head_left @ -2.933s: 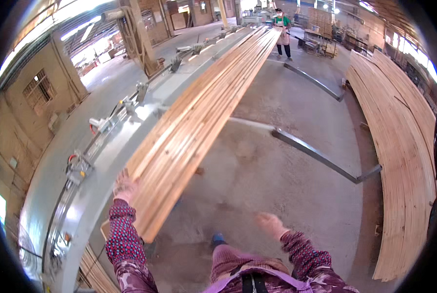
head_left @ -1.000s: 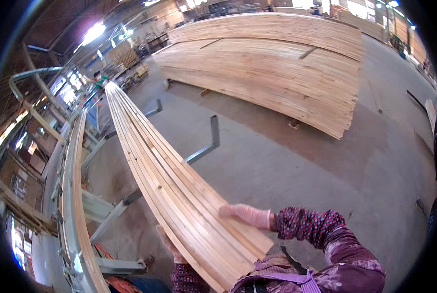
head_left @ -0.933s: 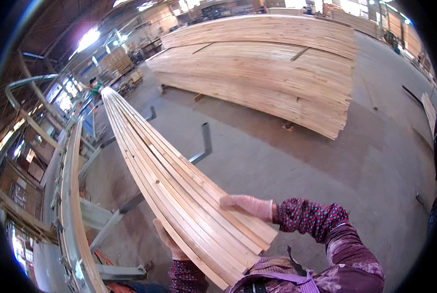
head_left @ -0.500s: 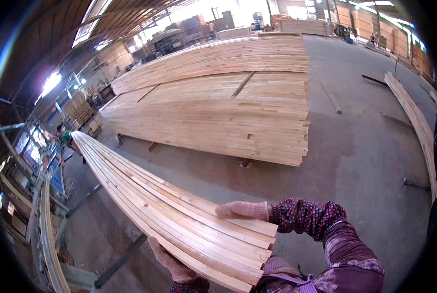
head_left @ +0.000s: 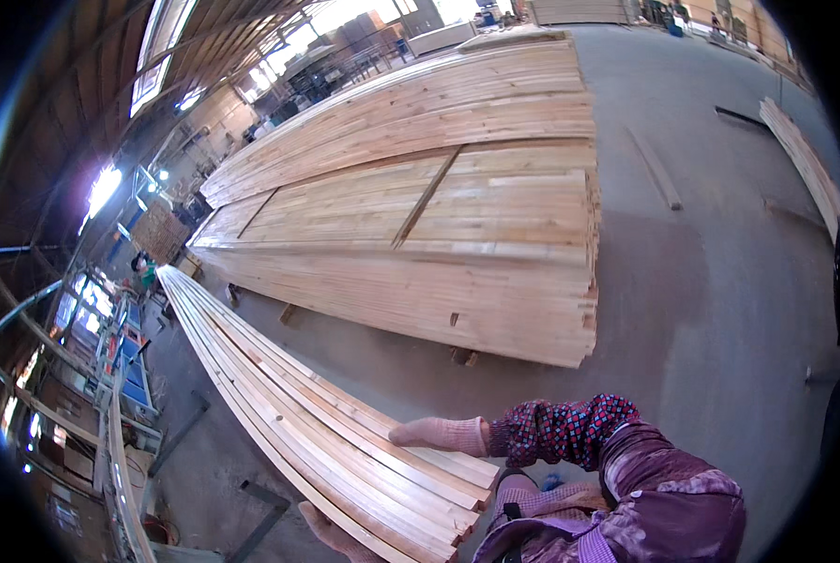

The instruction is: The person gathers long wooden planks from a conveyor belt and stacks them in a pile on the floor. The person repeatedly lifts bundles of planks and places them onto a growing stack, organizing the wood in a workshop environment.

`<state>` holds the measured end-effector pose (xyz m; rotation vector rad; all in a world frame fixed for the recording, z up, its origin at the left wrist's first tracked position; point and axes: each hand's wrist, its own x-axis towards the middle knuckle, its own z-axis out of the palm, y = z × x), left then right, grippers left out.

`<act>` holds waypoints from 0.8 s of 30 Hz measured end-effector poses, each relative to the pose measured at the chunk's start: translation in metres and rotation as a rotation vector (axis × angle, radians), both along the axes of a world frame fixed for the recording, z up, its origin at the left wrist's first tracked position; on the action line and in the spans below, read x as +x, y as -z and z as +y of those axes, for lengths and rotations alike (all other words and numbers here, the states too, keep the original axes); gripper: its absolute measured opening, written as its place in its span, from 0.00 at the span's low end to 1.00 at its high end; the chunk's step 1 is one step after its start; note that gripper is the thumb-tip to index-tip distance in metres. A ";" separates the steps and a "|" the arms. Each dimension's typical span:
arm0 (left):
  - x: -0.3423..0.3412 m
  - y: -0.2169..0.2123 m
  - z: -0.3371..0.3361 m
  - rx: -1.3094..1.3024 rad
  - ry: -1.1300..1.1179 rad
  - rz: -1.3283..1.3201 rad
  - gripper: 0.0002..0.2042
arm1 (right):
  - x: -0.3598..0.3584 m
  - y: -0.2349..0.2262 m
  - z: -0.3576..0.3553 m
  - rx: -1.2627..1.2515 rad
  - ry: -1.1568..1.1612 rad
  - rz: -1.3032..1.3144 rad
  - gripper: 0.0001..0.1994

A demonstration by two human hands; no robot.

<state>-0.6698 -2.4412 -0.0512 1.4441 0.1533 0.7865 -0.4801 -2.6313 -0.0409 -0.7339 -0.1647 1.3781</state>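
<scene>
A bundle of long thin wooden strips (head_left: 336, 436) is being carried at waist height, its near end at the person's body and its far end reaching away to the left toward another person in green (head_left: 146, 272). The right hand (head_left: 436, 435), in a pinkish glove, is lying flat on top of the near end, fingers stretched along the strips and pressing down rather than curling around them. The left hand (head_left: 331, 535) is supporting the bundle from beneath at its lower edge; only its gloved fingers are showing, so how firmly it is closing cannot be told.

To carry well, the two hands should be squeezing the strips between them, top and bottom, so that none is sliding out of the fan-shaped end. Because the strips are long and flexing, keeping the near end level with the far end seems wise, as does turning slowly so the length is not whipping sideways.

Beyond the bundle, a broad, low stack of planks (head_left: 439, 216) is resting on wooden bearers on the concrete floor (head_left: 711, 281). A smaller pile of boards (head_left: 805, 164) is lying along the right. Metal machinery (head_left: 124, 357) is standing at the left.
</scene>
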 end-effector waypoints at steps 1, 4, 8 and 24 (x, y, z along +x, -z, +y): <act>0.023 0.001 -0.026 0.426 -0.104 -0.014 0.32 | 0.019 -0.008 -0.016 -0.066 0.021 -0.119 0.23; 0.096 -0.008 -0.092 -0.531 0.122 -0.038 0.34 | 0.093 -0.002 -0.073 -0.091 0.072 -0.429 0.22; 0.196 0.022 -0.175 -0.299 -0.009 -0.089 0.34 | 0.198 0.010 -0.141 -0.137 0.077 -0.375 0.20; 0.525 -0.031 -0.389 -0.717 0.124 -0.050 0.35 | 0.509 0.016 -0.359 -0.192 0.061 -0.342 0.23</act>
